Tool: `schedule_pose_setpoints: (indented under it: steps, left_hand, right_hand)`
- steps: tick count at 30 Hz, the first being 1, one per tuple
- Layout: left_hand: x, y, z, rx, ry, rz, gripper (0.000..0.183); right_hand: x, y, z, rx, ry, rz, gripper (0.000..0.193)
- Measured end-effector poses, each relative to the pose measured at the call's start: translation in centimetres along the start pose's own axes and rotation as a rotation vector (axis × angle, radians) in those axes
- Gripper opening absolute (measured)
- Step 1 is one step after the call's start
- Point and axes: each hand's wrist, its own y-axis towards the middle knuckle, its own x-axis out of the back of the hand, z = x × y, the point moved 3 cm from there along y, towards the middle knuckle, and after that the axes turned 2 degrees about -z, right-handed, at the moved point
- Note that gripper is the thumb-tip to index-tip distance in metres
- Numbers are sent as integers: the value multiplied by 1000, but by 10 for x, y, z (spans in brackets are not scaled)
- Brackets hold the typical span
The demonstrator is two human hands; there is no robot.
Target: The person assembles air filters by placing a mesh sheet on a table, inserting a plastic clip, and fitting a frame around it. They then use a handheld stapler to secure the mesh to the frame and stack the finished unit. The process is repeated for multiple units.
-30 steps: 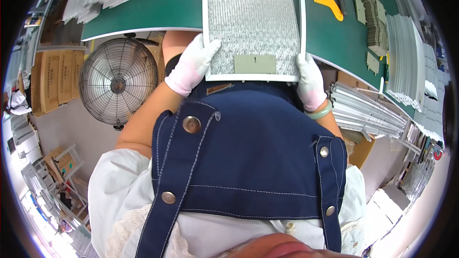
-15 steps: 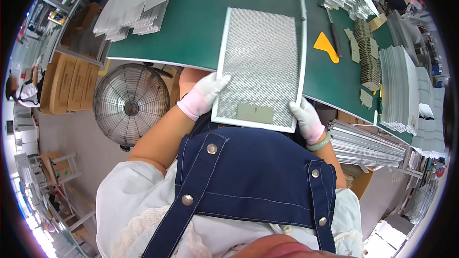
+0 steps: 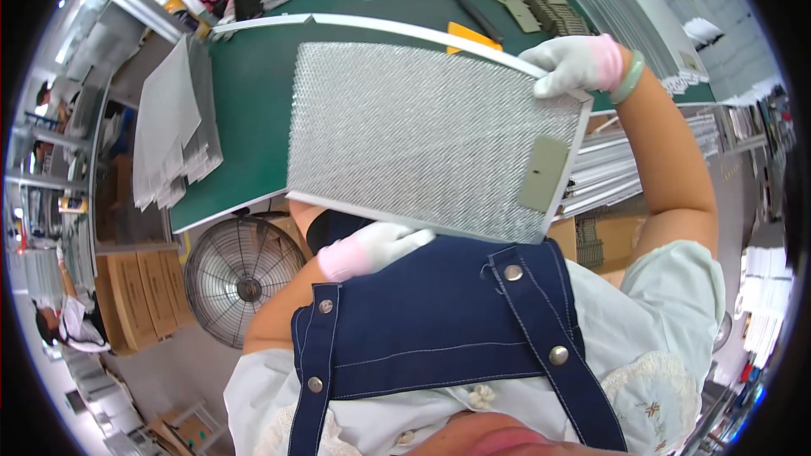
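A silvery mesh filter panel [image 3: 405,131] lies tilted in front of me, a grey-green rectangular plate [image 3: 543,173] near its right end. Metal frame strip runs along its near and right sides. At the far side, a frame strip [image 3: 380,28] stands away from the mesh on the left and reaches past the corner; the mesh's left edge is bare. My right hand [image 3: 574,65], in a white and pink glove, is closed on this strip near the far right corner. My gloved left hand [image 3: 376,249] rests with fingers stretched out against the near edge.
On the green table [image 3: 241,135] are mesh sheets [image 3: 173,122] at left, a hammer [image 3: 465,4], a yellow scraper [image 3: 473,36], small plates [image 3: 541,0] and stacked panels [image 3: 634,21]. A floor fan [image 3: 247,287] stands below left; metal strips [image 3: 625,165] lie below right.
The panel has turned counterclockwise from upright to lengthwise, its plate end now at my right. My right hand moved up to the far strip; my left hand slid along the near edge. The view shifted.
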Motion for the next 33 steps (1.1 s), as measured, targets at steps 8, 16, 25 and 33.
schedule_pose_setpoints:
  steps: [8,16,25,33]
  left_hand:
    - [69,-90,-93,-457,362,-91,34]
    - [99,15,-201,-188,1057,-156,37]
    - [110,17,-184,-266,921,-114,36]
    - [106,12,-179,-304,973,-390,33]
  right_hand:
    - [-22,8,4,-69,-9,107,50]
    - [-50,5,101,-32,-779,-40,35]
    - [-88,13,81,342,-1127,-730,38]
    - [-60,-2,76,449,-1186,-698,34]
